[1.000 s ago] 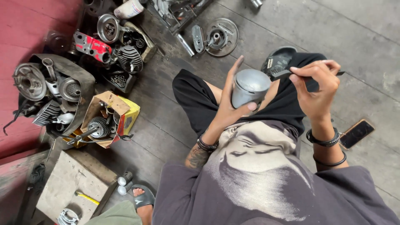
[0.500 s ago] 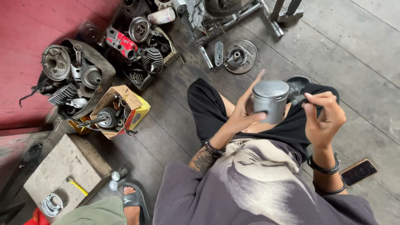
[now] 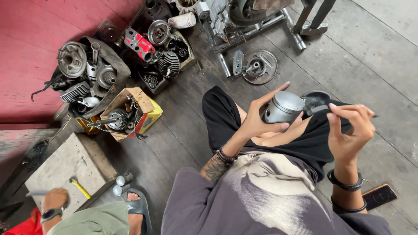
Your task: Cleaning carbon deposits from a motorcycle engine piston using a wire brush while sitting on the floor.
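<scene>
In the head view, the person is sitting over a grey plank floor (image 3: pixel 374 56) and holding a grey metal piston (image 3: pixel 284 107) above the black-clad lap. The left hand (image 3: pixel 260 120) is cradling the piston, its fingers (image 3: pixel 273 92) spreading wide around the side and the thumb pressing under the lower rim. Just right of the piston, the right hand (image 3: pixel 349 130) is pinching a thin dark tool (image 3: pixel 320 108), fingers narrow and closed on its handle; the tool's wider end is touching the piston's right edge. Black bands are circling both wrists.

Beyond the piston, farther up the floor, a round metal drum plate (image 3: pixel 259 66) is lying flat, with a steel stand (image 3: pixel 300 26) past it. Well left of the piston, an open cardboard box (image 3: pixel 130 114) is holding a gear shaft, and more finned engine parts (image 3: pixel 167 64) are crowding by the red wall. Down to the piston's right, a phone (image 3: pixel 379 196) is lying on the floor. Far to the lower left, another person's hand (image 3: pixel 54 199) is resting on a concrete block (image 3: pixel 65 167) beside a yellow-handled tool (image 3: pixel 79 187).
</scene>
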